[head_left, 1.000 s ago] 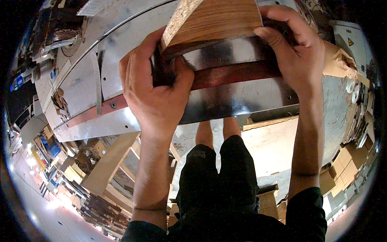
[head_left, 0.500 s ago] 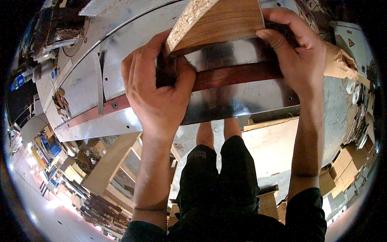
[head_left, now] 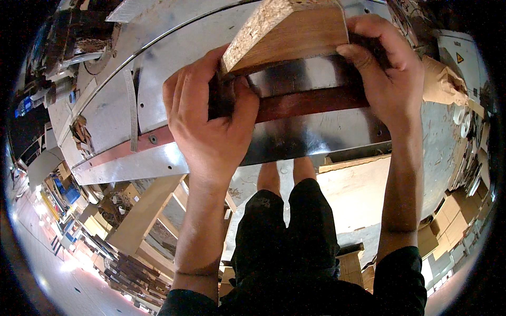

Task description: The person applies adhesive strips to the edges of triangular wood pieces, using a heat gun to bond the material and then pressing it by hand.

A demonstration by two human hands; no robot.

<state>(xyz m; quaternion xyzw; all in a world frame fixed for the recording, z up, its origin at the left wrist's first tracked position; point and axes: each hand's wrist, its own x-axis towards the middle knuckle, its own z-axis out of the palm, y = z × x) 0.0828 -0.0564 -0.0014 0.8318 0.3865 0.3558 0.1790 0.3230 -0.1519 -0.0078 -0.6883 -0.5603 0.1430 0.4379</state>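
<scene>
A piece of particle board [head_left: 295, 39] with a brown wood-grain face and a raw chip edge is held upright, leaning a little, above a shiny metal machine table [head_left: 211, 31]. My left hand [head_left: 211, 116] is closed around its lower left corner, the thumb underneath in front and the fingers behind. At the board's right edge, my right hand [head_left: 390, 68] pinches it, thumb on the near side and index finger farther back. Beneath both hands runs a dark red strip [head_left: 311, 102] along the table. Most of the board's far side is hidden.
A thin grey metal strip [head_left: 130, 108] lies on the table to the left, near small wood scraps [head_left: 80, 134]. Below the table edge stand a pale panel [head_left: 356, 192] and a wooden frame [head_left: 142, 216]. A brown paper bundle [head_left: 443, 84] sits beyond my right wrist.
The board has come slightly toward me and tipped, so more of its top edge shows. Both hands moved down a little with it, still gripping.
</scene>
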